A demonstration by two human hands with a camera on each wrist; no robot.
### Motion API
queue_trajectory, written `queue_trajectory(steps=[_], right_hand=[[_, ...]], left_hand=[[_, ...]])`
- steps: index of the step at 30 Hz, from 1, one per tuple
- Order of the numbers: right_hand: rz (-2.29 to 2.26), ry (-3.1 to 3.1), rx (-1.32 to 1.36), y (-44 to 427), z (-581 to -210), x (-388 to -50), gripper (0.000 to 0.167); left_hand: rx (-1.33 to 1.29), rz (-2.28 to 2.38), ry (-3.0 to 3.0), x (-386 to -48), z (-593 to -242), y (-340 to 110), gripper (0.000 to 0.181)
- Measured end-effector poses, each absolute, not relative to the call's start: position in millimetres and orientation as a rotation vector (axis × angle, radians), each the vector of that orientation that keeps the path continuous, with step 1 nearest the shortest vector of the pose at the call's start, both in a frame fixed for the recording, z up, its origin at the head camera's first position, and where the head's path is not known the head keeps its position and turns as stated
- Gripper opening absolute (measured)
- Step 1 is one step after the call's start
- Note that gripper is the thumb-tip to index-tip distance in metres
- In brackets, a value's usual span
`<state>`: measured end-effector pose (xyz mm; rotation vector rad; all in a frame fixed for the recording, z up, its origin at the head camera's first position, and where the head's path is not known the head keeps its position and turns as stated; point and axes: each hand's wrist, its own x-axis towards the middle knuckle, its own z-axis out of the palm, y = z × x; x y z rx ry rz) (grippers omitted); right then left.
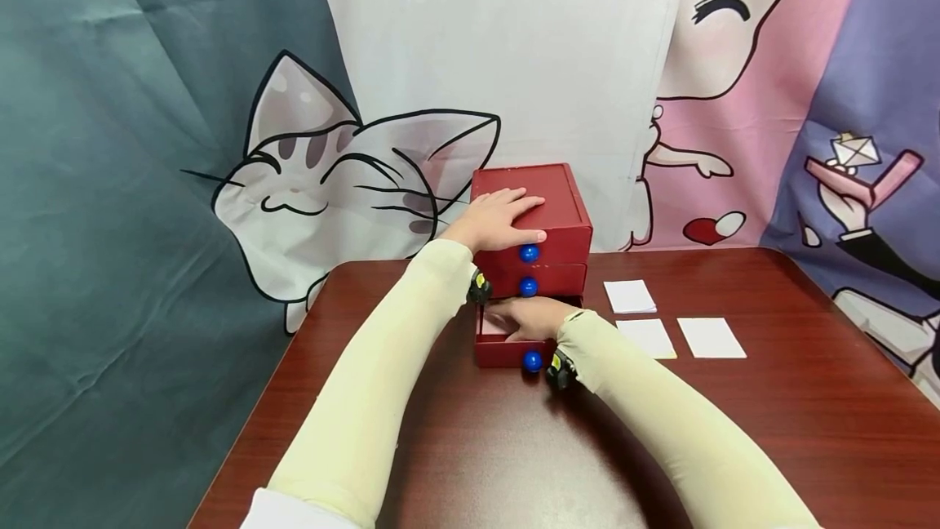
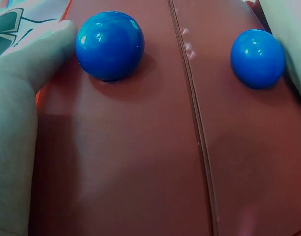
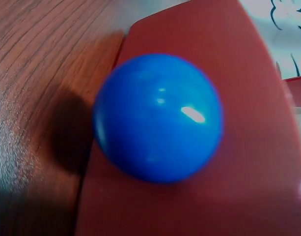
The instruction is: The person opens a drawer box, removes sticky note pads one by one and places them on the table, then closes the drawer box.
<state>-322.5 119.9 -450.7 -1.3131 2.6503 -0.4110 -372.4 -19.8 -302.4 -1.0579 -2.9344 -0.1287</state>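
Observation:
A red box of drawers (image 1: 539,196) with round blue knobs stands at the back of the table. My left hand (image 1: 495,219) rests on its top, fingers spread and thumb over the front edge. The bottom drawer (image 1: 503,355) is pulled out, while the two above it are in. Inside that drawer is my right hand (image 1: 536,318), thumb and fingers apart over a pale sheet (image 1: 494,323); its fingertips are partly hidden. The right wrist view shows the drawer's blue knob (image 3: 157,118) up close. Two upper knobs appear in the left wrist view, the top one (image 2: 110,45) near the left thumb.
To the right of the box lie three white stacks or sheets of paper: one at the back (image 1: 630,297), one in front (image 1: 646,338) partly behind the right sleeve, and one farther right (image 1: 711,338). A printed cloth (image 1: 499,39) hangs behind the brown table (image 1: 499,464).

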Motion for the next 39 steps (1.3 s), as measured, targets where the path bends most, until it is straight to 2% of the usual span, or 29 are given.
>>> queue_trajectory(steps=[9,14,21,27,32,35,39], right_hand=[[-0.15,2.807,-1.386,117.0,-458.0,-321.8,0.025],[-0.144,2.798,-1.429,116.2,-457.2,-320.9,0.025],[-0.126,2.842,-1.282,115.0,-454.3,-317.2,0.019],[0.169,2.993,-1.412,115.5,-454.7,-313.9,0.005],[0.26,3.03,-1.44,115.7,-452.4,-311.8,0.007],[0.292,3.043,-1.452,117.2,-450.3,-310.6,0.003],[0.195,3.028,-1.448,120.5,-451.0,-310.7,0.007]], left_hand=[[-1.062,-0.126,-2.93,-371.6,-302.4,-19.5,0.077],[-1.065,-0.125,-2.927,-372.6,-303.5,-20.3,0.077],[-1.06,-0.131,-2.921,-373.3,-304.1,-20.6,0.077],[-1.056,-0.135,-2.934,-370.9,-301.7,-20.6,0.077],[-1.061,-0.135,-2.941,-369.6,-300.2,-20.1,0.076],[-1.059,-0.135,-2.939,-369.3,-300.1,-19.7,0.076],[-1.058,-0.133,-2.944,-369.6,-301.0,-19.4,0.077]])
